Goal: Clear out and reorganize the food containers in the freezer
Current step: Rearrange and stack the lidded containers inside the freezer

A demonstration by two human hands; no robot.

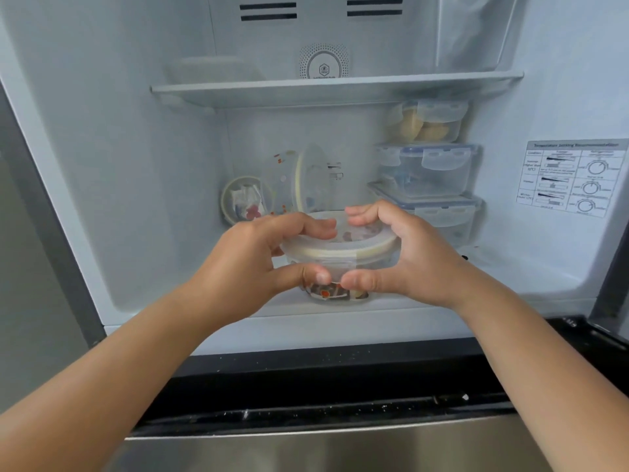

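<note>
Your bare forearms reach forward and converge. Your left hand (258, 264) and right hand (405, 260) mirror each other, fingers curled over the top, thumbs tucked beneath, thumb tips nearly touching at centre.

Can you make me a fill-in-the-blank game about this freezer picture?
1. The left hand and right hand hold a ____ container with a lid.
2. The stack of clip-lid boxes stands on the ____ side of the freezer.
3. That stack has ____ boxes.
4. The stack sits ____ the shelf.

Missing words: round; right; three; below
</note>
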